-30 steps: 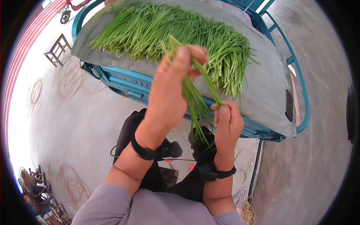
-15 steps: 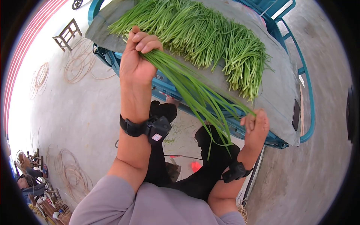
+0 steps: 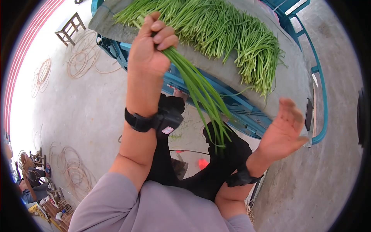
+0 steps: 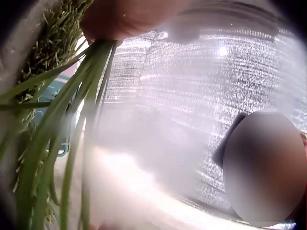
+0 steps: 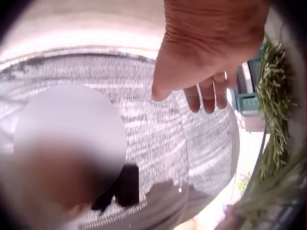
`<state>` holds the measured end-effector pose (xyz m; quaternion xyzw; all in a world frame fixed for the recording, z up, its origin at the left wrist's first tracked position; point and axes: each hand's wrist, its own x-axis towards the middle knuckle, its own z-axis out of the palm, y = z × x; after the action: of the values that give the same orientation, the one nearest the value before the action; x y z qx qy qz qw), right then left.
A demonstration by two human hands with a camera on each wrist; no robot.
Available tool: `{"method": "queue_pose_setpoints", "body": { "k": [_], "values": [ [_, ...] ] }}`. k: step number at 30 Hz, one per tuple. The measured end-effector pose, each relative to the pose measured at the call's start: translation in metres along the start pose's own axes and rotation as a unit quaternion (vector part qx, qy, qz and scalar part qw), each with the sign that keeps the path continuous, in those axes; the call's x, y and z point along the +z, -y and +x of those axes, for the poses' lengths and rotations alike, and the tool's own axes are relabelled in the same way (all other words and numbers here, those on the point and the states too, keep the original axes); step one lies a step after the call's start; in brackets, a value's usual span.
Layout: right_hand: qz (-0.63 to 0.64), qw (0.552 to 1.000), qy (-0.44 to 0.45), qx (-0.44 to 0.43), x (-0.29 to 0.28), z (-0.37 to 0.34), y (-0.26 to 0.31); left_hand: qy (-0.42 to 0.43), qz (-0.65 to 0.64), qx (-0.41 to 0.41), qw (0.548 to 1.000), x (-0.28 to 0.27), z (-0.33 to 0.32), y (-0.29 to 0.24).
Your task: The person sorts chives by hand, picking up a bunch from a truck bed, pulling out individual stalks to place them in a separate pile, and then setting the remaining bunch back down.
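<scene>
My left hand [image 3: 148, 52] grips a bunch of green chives [image 3: 197, 85] by its pale end, fingers curled round it. From the fist the long flat leaves droop down and to the right, their tips overlapping the dark trouser leg. In the left wrist view, the leaves [image 4: 72, 105] hang loose below the hand. Well to the right of the bunch, my right hand [image 3: 282, 129] is spread, holding nothing. Its fingers look straight in the right wrist view, where the palm [image 5: 206, 57] shows. Behind the left hand lies a wide pile of chives [image 3: 208, 29].
The pile lies on a grey sheet [image 3: 290, 85] over a blue cart bed with a rail [image 3: 322, 100]. A dark phone-like slab [image 3: 308, 114] is at the sheet's right edge. On the floor to the left are a wooden stool [image 3: 70, 30] and coiled strips [image 3: 73, 170].
My left hand moved up and left with the bunch, then slightly right. My right hand pulled rightward while pinching leaf tips, then let go and spread its fingers.
</scene>
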<state>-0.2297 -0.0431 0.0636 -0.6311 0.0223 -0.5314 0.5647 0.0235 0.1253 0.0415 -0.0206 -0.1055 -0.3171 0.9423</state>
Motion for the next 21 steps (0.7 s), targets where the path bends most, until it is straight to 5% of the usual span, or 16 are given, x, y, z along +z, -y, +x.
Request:
{"method": "queue_pose_setpoints", "body": {
  "k": [5,9,10,13,14,21],
  "values": [
    [-0.23,0.949,0.214,0.033,0.073,-0.025,-0.009,-0.01,0.156,0.011,0.988,0.025,-0.016,0.047],
    [-0.147,0.868,0.306,0.362,0.079,-0.031,-0.015,-0.043,0.23,0.014,0.972,0.034,-0.023,0.067],
    [-0.036,0.847,0.331,0.414,0.076,-0.03,-0.018,-0.013,0.24,0.006,0.971,0.026,-0.022,0.064],
    [0.256,0.774,0.177,0.551,0.074,-0.029,-0.016,0.038,0.165,-0.186,0.968,0.028,-0.012,0.056],
    [0.273,0.764,0.16,0.563,0.075,-0.029,-0.017,-0.009,0.21,-0.202,0.956,0.037,-0.015,0.06],
    [0.633,0.528,0.032,0.565,0.074,-0.026,-0.028,0.105,0.227,-0.27,0.93,0.006,-0.013,0.081]
  ]
}}
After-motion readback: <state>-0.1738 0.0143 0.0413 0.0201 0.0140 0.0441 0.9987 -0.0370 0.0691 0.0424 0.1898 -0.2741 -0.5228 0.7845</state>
